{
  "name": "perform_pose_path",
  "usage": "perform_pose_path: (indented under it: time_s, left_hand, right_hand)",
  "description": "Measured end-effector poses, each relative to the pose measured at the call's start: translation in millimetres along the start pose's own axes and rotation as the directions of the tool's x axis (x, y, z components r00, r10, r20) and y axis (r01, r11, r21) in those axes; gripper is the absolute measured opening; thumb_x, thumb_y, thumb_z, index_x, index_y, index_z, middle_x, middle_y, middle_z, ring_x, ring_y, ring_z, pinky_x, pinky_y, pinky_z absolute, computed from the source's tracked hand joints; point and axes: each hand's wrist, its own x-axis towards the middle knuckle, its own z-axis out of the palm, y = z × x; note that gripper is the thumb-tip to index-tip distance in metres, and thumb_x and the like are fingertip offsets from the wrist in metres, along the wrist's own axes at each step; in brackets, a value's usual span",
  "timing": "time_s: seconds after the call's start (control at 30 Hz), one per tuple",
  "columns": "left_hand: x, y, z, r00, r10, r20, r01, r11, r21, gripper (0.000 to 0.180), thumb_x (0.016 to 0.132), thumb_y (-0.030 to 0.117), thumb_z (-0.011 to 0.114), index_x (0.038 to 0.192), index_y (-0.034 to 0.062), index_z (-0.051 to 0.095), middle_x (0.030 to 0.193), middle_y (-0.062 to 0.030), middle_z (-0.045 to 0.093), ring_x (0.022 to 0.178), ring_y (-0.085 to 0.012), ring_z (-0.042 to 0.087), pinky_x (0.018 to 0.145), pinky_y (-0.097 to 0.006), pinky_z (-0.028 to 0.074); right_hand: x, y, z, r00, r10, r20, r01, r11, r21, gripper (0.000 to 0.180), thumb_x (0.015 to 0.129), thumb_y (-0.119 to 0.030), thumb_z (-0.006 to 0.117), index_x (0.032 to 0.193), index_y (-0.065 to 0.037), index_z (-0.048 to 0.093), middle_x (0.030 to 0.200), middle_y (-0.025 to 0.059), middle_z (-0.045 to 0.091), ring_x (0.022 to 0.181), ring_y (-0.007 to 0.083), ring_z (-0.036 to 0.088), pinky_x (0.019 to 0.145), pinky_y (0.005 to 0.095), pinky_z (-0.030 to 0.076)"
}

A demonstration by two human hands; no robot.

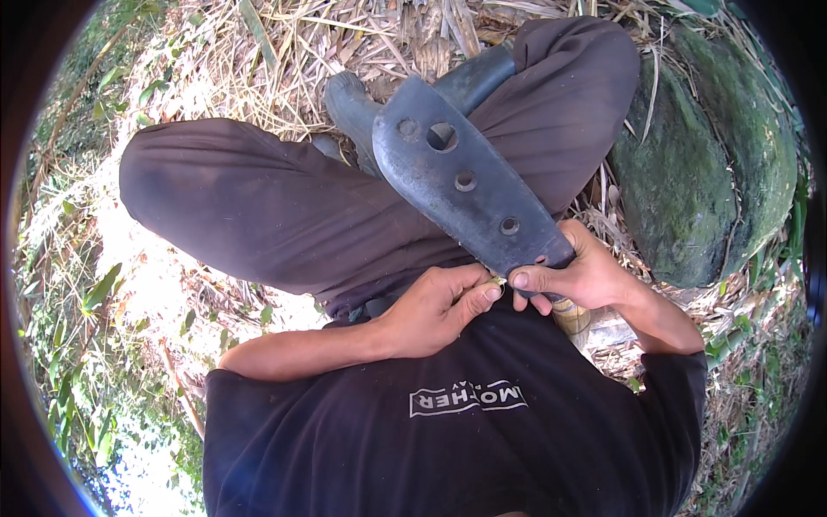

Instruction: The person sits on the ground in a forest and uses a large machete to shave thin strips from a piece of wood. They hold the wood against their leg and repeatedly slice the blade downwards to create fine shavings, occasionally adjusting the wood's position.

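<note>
A broad dark cleaver [439,185] with several round holes lies slantwise over my crossed legs, its wide rounded end pointing away from me. My right hand [573,271] is closed round its narrow near end, the thumb lying on top. Below that hand shows a yellowish, rod-like piece [570,317]; whether it is the cleaver's handle I cannot tell. My left hand [444,306] is closed in a pinch beside the near end of the blade. A small yellow-green sliver [500,283] shows at its fingertips, too small to name further.
My bent legs in dark trousers [250,202] and dark rubber boots [353,108] lie beyond my hands. A large mossy rock [698,172] stands at the right. Dry leaves and stalks [284,52] cover the ground, with green plants [77,345] at the left.
</note>
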Motion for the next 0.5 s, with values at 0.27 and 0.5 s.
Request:
perform_pose_path:
  time_s: [0.27,0.5]
  left_hand:
    - [2.4,-0.2,-1.6,0.999,-0.039,0.005,0.039,0.999,-0.033,0.03,0.105,0.027,0.051,0.098,-0.0013,0.059,0.068,-0.0007,0.044,0.064,-0.0082,0.037,0.058,-0.029,0.038]
    - [5.1,-4.8,-3.9,0.998,0.035,-0.042,-0.033,0.998,0.06,0.032,0.106,0.028,0.051,0.096,-0.0016,0.059,0.068,-0.0004,0.045,0.065,-0.0078,0.038,0.058,-0.029,0.039]
  right_hand:
    - [-2.0,-3.5,2.1,0.992,-0.12,-0.033,0.115,0.986,-0.122,0.024,0.09,-0.022,0.075,0.078,-0.001,0.072,0.068,0.0042,0.069,0.055,0.0078,0.062,0.055,0.0236,0.049]
    - [0.3,-0.4,4.7,0.955,-0.292,-0.058,0.266,0.926,-0.268,0.024,0.091,-0.021,0.074,0.077,-0.001,0.071,0.069,0.0045,0.07,0.054,0.0085,0.06,0.052,0.0245,0.047]
